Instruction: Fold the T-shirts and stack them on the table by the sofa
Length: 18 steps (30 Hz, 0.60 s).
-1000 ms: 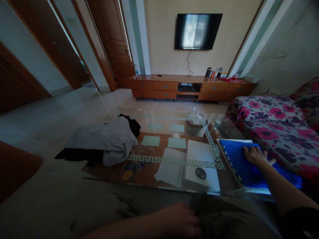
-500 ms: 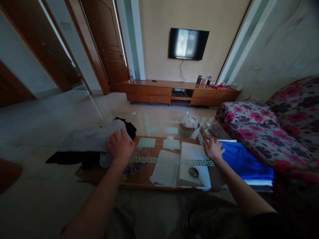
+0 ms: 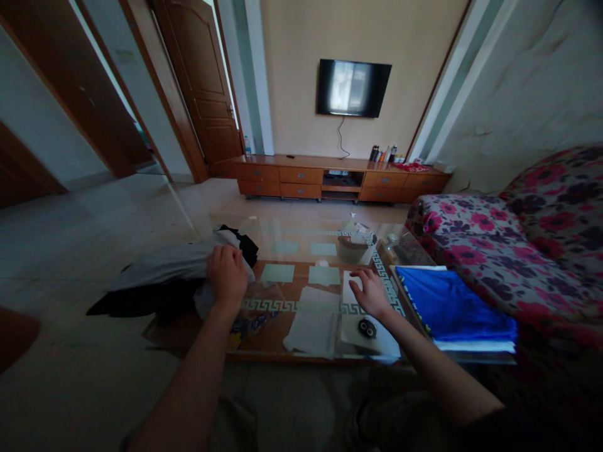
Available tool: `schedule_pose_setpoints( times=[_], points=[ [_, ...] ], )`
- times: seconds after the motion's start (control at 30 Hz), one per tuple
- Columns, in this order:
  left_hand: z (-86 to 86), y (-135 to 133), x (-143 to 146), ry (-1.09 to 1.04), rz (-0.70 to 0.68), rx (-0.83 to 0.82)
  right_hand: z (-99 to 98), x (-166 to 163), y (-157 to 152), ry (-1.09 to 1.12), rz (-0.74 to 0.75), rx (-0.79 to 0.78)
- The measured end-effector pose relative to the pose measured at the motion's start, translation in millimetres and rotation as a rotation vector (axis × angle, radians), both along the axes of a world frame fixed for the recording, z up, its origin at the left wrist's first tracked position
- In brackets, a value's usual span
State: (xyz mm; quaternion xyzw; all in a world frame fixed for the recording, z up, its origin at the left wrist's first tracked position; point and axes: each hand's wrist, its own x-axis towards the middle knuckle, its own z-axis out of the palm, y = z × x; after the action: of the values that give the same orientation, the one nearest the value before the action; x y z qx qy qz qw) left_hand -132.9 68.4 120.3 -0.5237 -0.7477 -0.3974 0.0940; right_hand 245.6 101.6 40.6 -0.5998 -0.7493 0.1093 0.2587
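Observation:
My left hand (image 3: 227,273) has its fingers curled down on the grey cloth (image 3: 174,263), which bunches up beneath it. The cloth lies over a black cloth (image 3: 151,300) on the left end of the glass table (image 3: 264,220); its kind of garment cannot be made out. Over the right half of the table hovers my right hand (image 3: 370,290), fingers loosely apart and holding nothing. Below it are a white sheet (image 3: 351,336) and a small round black object (image 3: 367,328). A folded blue cloth (image 3: 452,307) lies on a white one at the table's right end.
A basket-like container (image 3: 355,249) and a small glass jar (image 3: 391,240) show near the far right of the table. To the right stands a flowered sofa (image 3: 490,226). Beyond are a wooden TV cabinet (image 3: 301,174) and a wall television (image 3: 354,88).
My right hand has moved left, away from the blue cloth. My left hand has closed and shifted slightly, and the grey cloth under it has rumpled, baring more of the black one.

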Motion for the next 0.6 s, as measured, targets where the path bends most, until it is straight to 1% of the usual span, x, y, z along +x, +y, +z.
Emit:
schedule_pose_setpoints(
  times=[0.07,0.1,0.17,0.2,0.23,0.3,0.33,0.4,0.47,0.5,0.53,0.6],
  points=[
    [16.6,-5,13,-0.148,-0.262,0.239,1.5,-13,-3,0.103,0.171,-0.005],
    [24.2,-8,19,-0.256,-0.388,0.34,2.8,-20,-6,0.146,0.252,-0.002],
    [35.9,-14,32,-0.559,-0.57,0.484,5.9,-34,-13,0.204,0.375,0.007],
    [38.9,-16,38,-0.732,-0.631,0.506,7.4,-40,-16,0.223,0.415,0.008],
    [39.8,-17,45,-0.895,-0.678,0.489,8.8,-46,-20,0.237,0.447,0.005],
    [34.7,-17,58,-1.126,-0.755,0.355,10.4,-57,-29,0.242,0.509,-0.014],
    [29.2,-16,66,-1.183,-0.788,0.262,10.7,-61,-32,0.238,0.547,-0.026],
    [14.4,-12,80,-1.187,-0.844,0.105,11.0,-70,-39,0.247,0.642,-0.052],
    [-1.6,-6,91,-1.096,-0.896,0.036,12.8,-76,-43,0.324,0.722,-0.108],
    [-8.8,-3,94,-1.03,-0.918,0.026,15.0,-78,-44,0.392,0.737,-0.154],
    [-14.8,-1,95,-0.961,-0.931,0.024,18.4,-79,-43,0.471,0.732,-0.211],
    [-22.9,3,93,-0.853,-0.919,0.028,29.5,-75,-41,0.617,0.659,-0.323]
  ],
)
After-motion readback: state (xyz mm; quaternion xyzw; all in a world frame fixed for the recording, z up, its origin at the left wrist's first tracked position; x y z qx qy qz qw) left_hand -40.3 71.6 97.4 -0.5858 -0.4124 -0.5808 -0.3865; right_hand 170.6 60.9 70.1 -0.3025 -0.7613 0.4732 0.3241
